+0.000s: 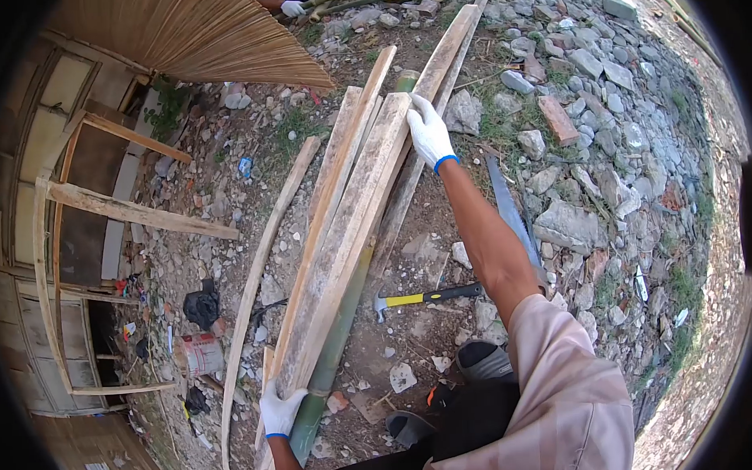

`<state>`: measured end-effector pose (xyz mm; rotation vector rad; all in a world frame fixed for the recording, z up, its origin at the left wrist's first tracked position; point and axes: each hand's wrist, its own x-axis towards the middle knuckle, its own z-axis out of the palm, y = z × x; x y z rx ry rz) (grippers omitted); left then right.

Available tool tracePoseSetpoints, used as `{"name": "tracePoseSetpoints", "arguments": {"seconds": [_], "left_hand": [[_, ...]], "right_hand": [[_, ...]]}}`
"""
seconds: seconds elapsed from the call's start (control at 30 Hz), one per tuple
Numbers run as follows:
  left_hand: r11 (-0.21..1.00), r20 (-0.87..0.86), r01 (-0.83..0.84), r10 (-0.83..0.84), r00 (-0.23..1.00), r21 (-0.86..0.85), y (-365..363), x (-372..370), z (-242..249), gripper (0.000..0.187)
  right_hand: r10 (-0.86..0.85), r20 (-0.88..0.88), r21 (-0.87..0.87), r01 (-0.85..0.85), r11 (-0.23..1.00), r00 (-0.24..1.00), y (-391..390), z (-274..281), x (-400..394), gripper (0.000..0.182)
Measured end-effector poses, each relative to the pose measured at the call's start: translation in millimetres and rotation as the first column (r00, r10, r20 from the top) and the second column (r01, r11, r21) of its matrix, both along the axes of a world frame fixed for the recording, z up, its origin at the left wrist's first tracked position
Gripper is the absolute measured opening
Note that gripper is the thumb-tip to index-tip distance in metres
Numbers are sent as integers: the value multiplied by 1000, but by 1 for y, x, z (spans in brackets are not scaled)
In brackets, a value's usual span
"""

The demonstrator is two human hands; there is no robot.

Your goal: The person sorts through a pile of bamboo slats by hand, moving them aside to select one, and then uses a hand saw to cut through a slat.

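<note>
A long weathered wooden plank [343,228] slants across the middle, lying over other boards and a green bamboo pole [343,319]. My right hand [430,134], in a white glove with a blue cuff, grips the plank's edge near its far end. At the near end, my left hand [281,411] in a matching glove is closed on the same plank; some of its fingers are hidden. A narrower board [330,212] runs along the plank's left side. The hammer [428,297], with a yellow and black handle, lies on the ground to the right of the bamboo.
A handsaw [510,205] lies partly behind my right forearm. Broken stones and a red brick [558,119] cover the ground at right. To the left stand a wooden frame [135,212] and a curved strip of wood [265,247]. Another person's gloved hand [292,7] shows at the top.
</note>
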<state>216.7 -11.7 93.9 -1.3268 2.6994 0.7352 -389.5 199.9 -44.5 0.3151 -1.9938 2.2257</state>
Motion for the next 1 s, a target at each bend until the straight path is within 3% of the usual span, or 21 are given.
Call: {"name": "tracePoseSetpoints", "arguments": {"seconds": [0.07, 0.13, 0.2, 0.27, 0.33, 0.37, 0.4, 0.47, 0.53, 0.63, 0.77, 0.87, 0.93, 0.97, 1.0], "left_hand": [[1000, -2, 6, -6, 1000, 7, -3, 4, -1, 71], [1000, -46, -11, 12, 999, 16, -4, 5, -5, 71], [999, -48, -18, 20, 999, 30, 3, -4, 2, 71], [999, -41, -32, 33, 999, 40, 5, -2, 2, 71], [999, -21, -31, 31, 999, 12, -2, 5, -4, 72], [999, -24, -35, 36, 999, 9, -2, 7, -3, 72], [1000, -8, -17, 17, 1000, -10, -3, 7, -2, 73], [1000, -7, -5, 5, 1000, -23, 2, 3, 2, 74], [1000, -21, 25, -25, 999, 16, 6, -1, 11, 77], [991, -62, 99, -105, 993, -92, -1, 13, 1, 77], [999, -30, 24, -25, 999, -45, 1, 17, 7, 74], [1000, -4, -9, 9, 1000, 14, 5, 11, 14, 72], [999, 24, 24, -23, 999, -32, -7, 21, 3, 71], [999, -46, 47, -47, 998, 11, -12, 24, -1, 74], [999, -2, 50, -50, 999, 0, -15, 26, -1, 74]], "right_hand": [[-183, 16, 29, 183, 983, 983, 0, 9, 33, 53], [-242, 131, -135, 259, 956, 961, -8, -5, 76, 54], [-60, 268, -305, 144, 941, 961, -7, 21, 157, 54], [285, 383, -483, -73, 873, 879, -16, 32, 238, 60], [527, 464, -487, -293, 823, 712, -25, 38, 305, 68], [653, 528, -528, -393, 753, 543, -18, 59, 322, 73], [730, 511, -557, -472, 684, 454, -23, 60, 340, 76], [688, 501, -464, -507, 726, 525, -37, 59, 367, 65], [777, 524, -513, -599, 615, 350, -46, 54, 364, 65], [822, 486, -451, -720, 527, 297, -55, 57, 376, 79], [777, 497, -459, -644, 612, 385, -68, 59, 411, 78], [724, 456, -422, -590, 688, 518, -74, 44, 414, 75], [772, 446, -244, -769, 591, 452, -66, 36, 387, 77], [679, 509, -83, -755, 651, 530, -56, 41, 366, 76], [573, 556, 85, -727, 681, 602, -42, 45, 339, 77]]}}
